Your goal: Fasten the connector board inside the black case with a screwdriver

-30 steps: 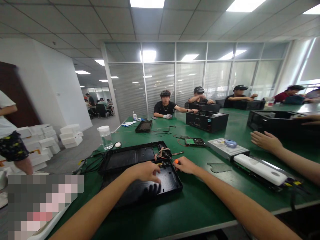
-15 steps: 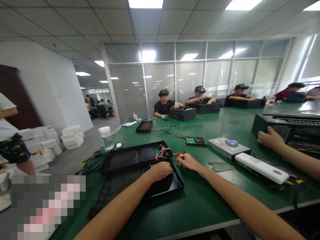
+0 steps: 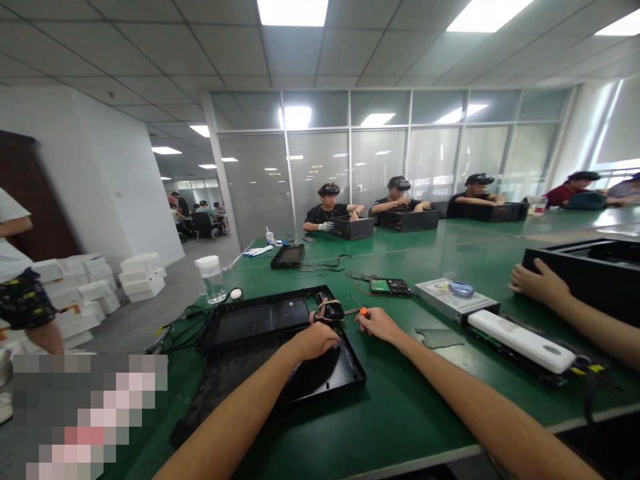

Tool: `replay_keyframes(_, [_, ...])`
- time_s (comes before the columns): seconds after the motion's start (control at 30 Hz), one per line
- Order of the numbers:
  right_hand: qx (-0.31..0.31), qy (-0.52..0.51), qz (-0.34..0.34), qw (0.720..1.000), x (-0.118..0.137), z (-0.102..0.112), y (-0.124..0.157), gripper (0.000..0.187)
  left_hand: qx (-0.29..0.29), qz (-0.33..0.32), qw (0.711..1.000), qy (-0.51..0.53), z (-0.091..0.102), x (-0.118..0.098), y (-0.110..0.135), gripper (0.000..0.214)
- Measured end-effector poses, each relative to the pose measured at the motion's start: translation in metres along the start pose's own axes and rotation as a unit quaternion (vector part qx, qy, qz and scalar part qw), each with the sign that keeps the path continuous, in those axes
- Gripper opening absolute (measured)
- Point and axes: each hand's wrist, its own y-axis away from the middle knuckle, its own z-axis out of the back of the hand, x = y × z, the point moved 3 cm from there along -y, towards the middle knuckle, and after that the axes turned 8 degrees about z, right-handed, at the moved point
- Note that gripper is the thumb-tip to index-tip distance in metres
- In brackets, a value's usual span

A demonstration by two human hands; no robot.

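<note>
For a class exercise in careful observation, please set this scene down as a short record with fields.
Left hand: over the nearer black panel; grip unclear
Right hand: holds an orange-handled tool
Beyond left hand: farther black panel, bundled wires at its right end
Right side: metal box, blue round object on top; long white object
Far right: co-worker's hand against black case
Surface: green table

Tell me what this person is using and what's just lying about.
Apparently in use:
orange-handled tool, in the right hand
black panel, under the left hand
bundled wires, nearby

Apparently just lying about:
lidded bottle
silver box
long white object
dark flat scrap
</note>
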Motion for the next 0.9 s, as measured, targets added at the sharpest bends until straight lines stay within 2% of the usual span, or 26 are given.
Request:
replay_keyframes(0.2, [0.003, 0.005, 0.025, 1.000, 0.002, 0.001, 0.001, 0.027, 0.002, 0.011, 0.999, -0.042, -0.006, 0.002, 0.002, 0.013])
replay_keyframes(0.4, [0.003, 0.002, 0.032, 0.999, 0.000, -0.001, 0.001, 0.028, -0.061, 0.038, 0.989, -0.129, 0.003, 0.005, -0.005, 0.023])
replay_keyframes(0.6, [-0.003, 0.014, 0.038, 0.999, -0.002, 0.002, 0.000, 0.030, -0.031, 0.044, 0.978, -0.202, 0.015, 0.014, -0.025, 0.020])
replay_keyframes(0.9, [-0.011, 0.038, 0.030, 0.999, -0.001, 0.004, 0.001, 0.028, -0.111, 0.077, 0.979, -0.154, -0.007, 0.011, -0.021, 0.023])
